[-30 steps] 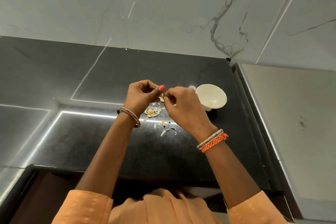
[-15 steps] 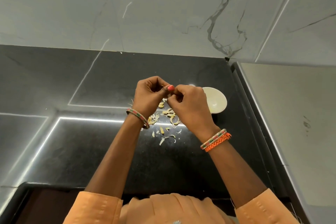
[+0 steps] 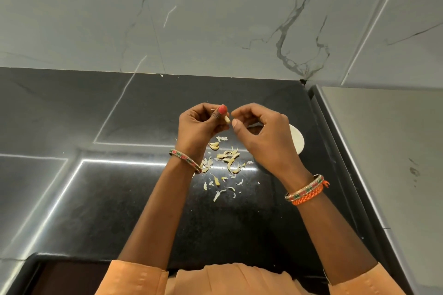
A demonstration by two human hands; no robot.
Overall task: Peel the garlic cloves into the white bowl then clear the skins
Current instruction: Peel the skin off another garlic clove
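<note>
Both hands up over the black tabletop [image 3: 251, 223], just in front of the marble wall [image 3: 215, 19].

Left hand [image 3: 200, 126]: fingers curled, thumb and forefinger pinching a garlic clove [image 3: 227, 119]. Pale tip of the clove sticks out toward the right, just below the red-painted thumbnail. A thin wisp shows at the top of the fist; can't tell if it's skin or stem.

Right hand [image 3: 261, 136]: fingers curled, thumb and forefinger tips almost meeting right beside the clove tip. Can't tell whether they're nipping a bit of skin or holding nothing, too small to resolve.

White bowl [image 3: 298, 139]: sits on the tabletop behind the right hand, mostly hidden by it, only the right rim visible. Contents not visible.

Skins [image 3: 227, 163]: loose scatter on the tabletop under and between the wrists, spreading toward the person. One piece near the left wrist looks like a whole clove [image 3: 214, 145], lying among the scraps.

Bangle on the left wrist, bangle plus orange thread on the right. Orange sleeves at the bottom edge. Grey slab to the right of the tabletop.
</note>
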